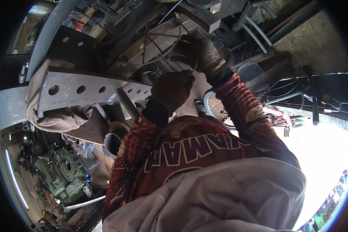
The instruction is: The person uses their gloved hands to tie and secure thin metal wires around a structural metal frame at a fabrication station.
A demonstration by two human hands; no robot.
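Both my hands wear dark, worn work gloves and are close together over the bench, fingers bent. My left hand (pixel 172 91) is closed in a pinch at the lower end of a thin curved metal rod (pixel 196 63). The upper part of that rod runs to my right hand (pixel 205 53), whose fingers curl around it in shadow. Just left of my hands lies a round frame of thin rod (pixel 178 40) with straight spokes across it. It rests over a long metal beam (pixel 154 44). Shadow hides the fingertips of the right hand.
A thick steel plate with a row of holes (pixel 65 98) sticks out at left, a cloth (pixel 36 98) draped at its end. Steel blocks (pixel 214 25) and rods (pixel 255 34) lie beyond my hands. A green machine (pixel 60 174) stands lower left, a bicycle wheel (pixel 207 101) right.
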